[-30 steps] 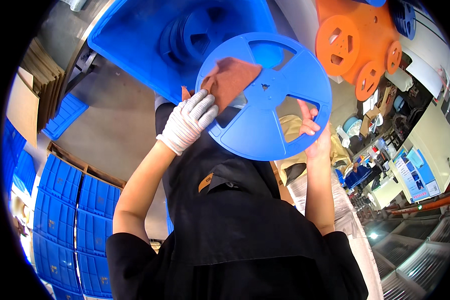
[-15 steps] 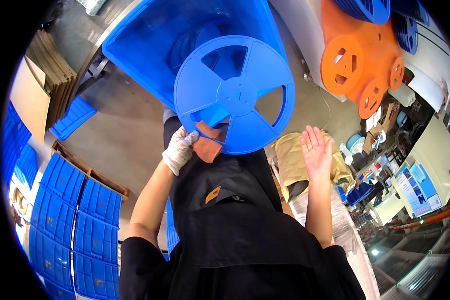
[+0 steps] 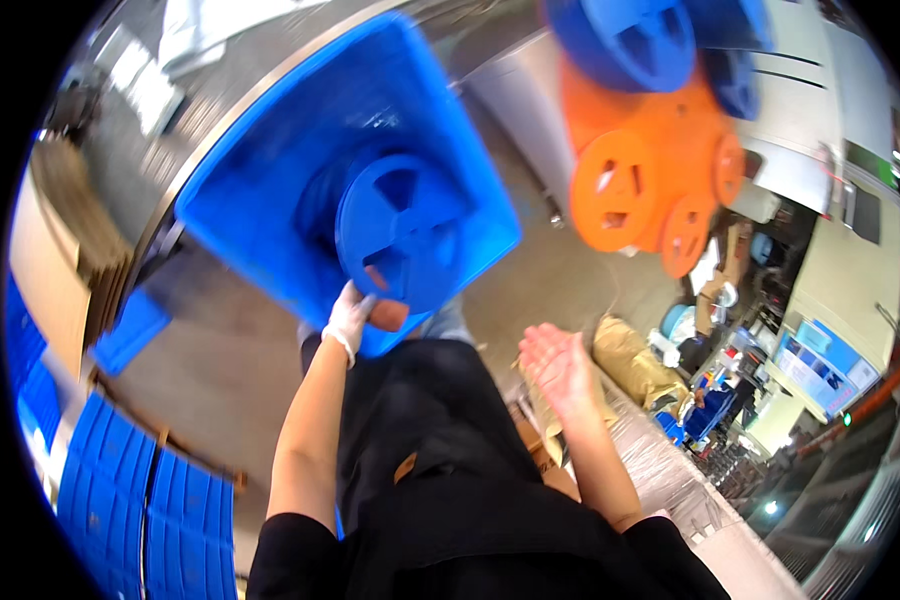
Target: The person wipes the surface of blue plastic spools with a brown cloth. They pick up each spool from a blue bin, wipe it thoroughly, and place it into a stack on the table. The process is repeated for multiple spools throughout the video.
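Note:
My left hand (image 3: pixel 346 326), in a pale glove, is closed at the near edge of a blue reel (image 3: pixel 408 236). A folded reddish-brown cloth (image 3: pixel 388 316) is in the same grip, against the reel's rim. The round reel has wedge-shaped cutouts and is tilted inside the mouth of a large blue bin (image 3: pixel 232 205). Below the reel, darker round shapes show in the bin, too blurred to make out. Bare and palm up, my right hand (image 3: pixel 558 366) hangs apart to the right, fingers stretched out and holding nothing.
An orange stand with round discs (image 3: pixel 615 190) is at the far right, with blue reels (image 3: pixel 635 40) at its top. Blue crates (image 3: pixel 100 495) are stacked at the lower left, cardboard sheets (image 3: pixel 65 240) above them. A brown paper sack (image 3: pixel 635 365) lies right of my right hand.
My left hand has carried the reel and cloth away from my body, down into the bin's mouth. My right hand has come left and lower, still open. The whole view has shifted.

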Demonstrator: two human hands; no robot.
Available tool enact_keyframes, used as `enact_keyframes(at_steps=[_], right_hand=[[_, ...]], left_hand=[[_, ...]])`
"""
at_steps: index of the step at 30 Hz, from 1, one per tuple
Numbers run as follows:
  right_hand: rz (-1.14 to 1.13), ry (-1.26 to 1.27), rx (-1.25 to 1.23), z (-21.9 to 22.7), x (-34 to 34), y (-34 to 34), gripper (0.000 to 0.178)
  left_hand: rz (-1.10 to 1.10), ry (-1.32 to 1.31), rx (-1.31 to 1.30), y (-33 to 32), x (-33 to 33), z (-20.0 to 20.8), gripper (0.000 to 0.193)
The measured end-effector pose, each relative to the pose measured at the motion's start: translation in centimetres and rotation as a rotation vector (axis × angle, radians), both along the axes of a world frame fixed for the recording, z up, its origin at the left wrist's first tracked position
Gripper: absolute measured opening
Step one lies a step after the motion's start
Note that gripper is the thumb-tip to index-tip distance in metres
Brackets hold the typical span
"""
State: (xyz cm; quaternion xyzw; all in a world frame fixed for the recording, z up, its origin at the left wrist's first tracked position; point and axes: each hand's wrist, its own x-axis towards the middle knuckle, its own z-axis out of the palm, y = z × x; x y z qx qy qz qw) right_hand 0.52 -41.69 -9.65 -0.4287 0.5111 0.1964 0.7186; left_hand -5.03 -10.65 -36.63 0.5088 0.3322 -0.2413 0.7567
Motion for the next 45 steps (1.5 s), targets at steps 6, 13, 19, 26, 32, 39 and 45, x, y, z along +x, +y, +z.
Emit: enact_keyframes(at_steps=[6, 13, 19, 26, 32, 39, 45], right_hand=[[0.247, -0.089, -0.104, -0.7, 7.8, -1.6, 0.049], [0.926, -0.835, -1.260, -6.0, 35.3, -4.4, 0.082], [1.777, -0.397, -1.259, -10.3, 50.8, -6.3, 0.075], [1.617, -0.388, -1.576, -15.3, 48.8, -5.5, 0.067], [1.559, -0.531, -1.639, -13.0, 42.6, -5.2, 0.044], [1.239, -0.510, -1.120, 2.7, 31.6, -2.2, 0.043], [0.337, -0.619, 0.054, 13.3, 20.5, -2.8, 0.032]], left_hand=[[-0.379, 0.215, 0.291, -1.1, -3.2, 0.7, 0.039], [-0.186, 0.357, 0.245, 0.8, -10.0, 6.0, 0.034], [0.011, 0.472, 0.234, -2.4, -10.1, 8.2, 0.036], [0.094, 0.502, 0.093, -4.2, -10.4, 7.8, 0.035], [0.061, 0.398, 0.149, -3.1, -9.7, 8.9, 0.033], [0.045, 0.231, 0.171, -0.1, -8.0, 10.9, 0.033], [0.001, -0.119, 0.367, 3.1, 0.1, 17.9, 0.037]])
